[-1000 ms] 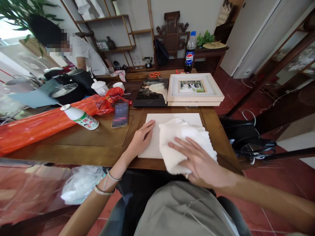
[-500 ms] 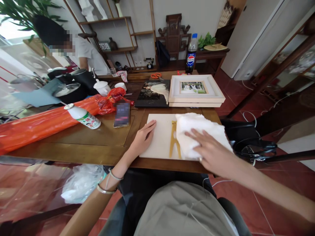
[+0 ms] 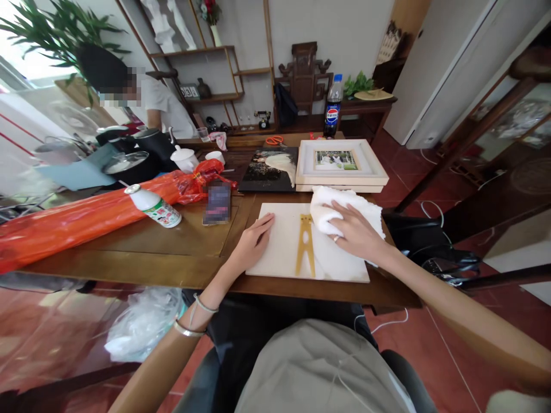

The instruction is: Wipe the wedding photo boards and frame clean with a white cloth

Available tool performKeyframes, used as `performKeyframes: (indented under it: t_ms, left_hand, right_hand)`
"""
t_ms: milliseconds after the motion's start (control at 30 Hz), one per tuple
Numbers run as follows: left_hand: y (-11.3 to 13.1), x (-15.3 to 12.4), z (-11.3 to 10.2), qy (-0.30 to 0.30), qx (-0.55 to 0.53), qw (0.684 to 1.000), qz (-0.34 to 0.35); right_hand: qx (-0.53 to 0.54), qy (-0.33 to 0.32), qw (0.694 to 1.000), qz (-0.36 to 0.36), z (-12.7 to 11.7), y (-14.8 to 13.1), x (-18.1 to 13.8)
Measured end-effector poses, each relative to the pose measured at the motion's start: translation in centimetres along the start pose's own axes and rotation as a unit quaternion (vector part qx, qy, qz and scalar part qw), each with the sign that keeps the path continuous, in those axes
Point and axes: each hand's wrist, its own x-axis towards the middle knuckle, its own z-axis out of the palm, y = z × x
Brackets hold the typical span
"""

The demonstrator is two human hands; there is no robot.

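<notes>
A cream board (image 3: 284, 246) lies flat on the wooden table (image 3: 142, 252) in front of me, a golden stand piece (image 3: 305, 244) showing on its middle. My left hand (image 3: 253, 244) rests flat on the board's left edge, fingers stretched out. My right hand (image 3: 355, 232) presses down on a white cloth (image 3: 340, 201) bunched at the board's far right corner, fingers curled over it.
Behind the board lie a white framed photo (image 3: 340, 163) and a dark picture (image 3: 269, 166). A phone (image 3: 217, 202), a white bottle (image 3: 152, 206) and a long orange plastic bag (image 3: 77, 221) lie to the left. A person sits at the far left. A black bag (image 3: 430, 246) sits on the floor at right.
My right hand has slid the cloth from the board's near middle to its far right corner, uncovering the golden stand. My left hand has stayed on the left edge.
</notes>
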Motion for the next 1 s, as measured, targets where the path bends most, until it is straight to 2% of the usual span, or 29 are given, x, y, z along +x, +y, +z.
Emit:
performKeyframes:
  t_ms: [100, 200, 333, 433, 500, 600, 733, 800, 900, 1000]
  left_hand:
    - [0.1, 0.0, 0.0, 0.001, 0.002, 1.000, -0.002]
    - [0.2, 0.1, 0.0, 0.003, 0.003, 1.000, -0.001]
    - [0.2, 0.1, 0.0, 0.004, 0.000, 1.000, 0.001]
    - [0.2, 0.0, 0.0, 0.006, -0.005, 1.000, 0.000]
    - [0.1, 0.0, 0.0, 0.006, -0.007, 1.000, 0.001]
    - [0.1, 0.0, 0.0, 0.003, -0.006, 1.000, 0.004]
    - [0.1, 0.0, 0.0, 0.005, -0.006, 1.000, 0.002]
    - [0.1, 0.1, 0.0, 0.006, -0.007, 1.000, 0.000]
    - [0.2, 0.1, -0.1, 0.005, -0.007, 1.000, -0.003]
    - [0.2, 0.1, -0.2, 0.002, -0.009, 1.000, -0.003]
  right_hand:
    - [-0.015, 0.005, 1.000, 0.001, 0.4, -0.3, -0.2]
    - [-0.006, -0.023, 1.000, -0.015, -0.4, -3.3, -3.4]
    - [0.029, -0.061, 0.997, -0.044, -2.6, -7.9, -8.6]
    - [0.064, -0.079, 0.994, -0.037, -3.8, -8.4, -9.3]
    - [0.070, -0.077, 0.995, 0.005, -4.0, -6.7, -7.8]
    - [0.075, -0.068, 0.993, 0.067, -3.6, -2.9, -3.9]
    - [0.119, -0.072, 0.987, 0.074, -3.1, 0.4, 2.0]
    - [0.142, -0.075, 0.985, 0.057, -2.9, 0.2, 4.7]
    - [0.162, -0.091, 0.982, 0.026, -2.3, -1.5, 8.0]
    - [0.162, -0.113, 0.980, -0.003, -1.6, -3.0, 9.9]
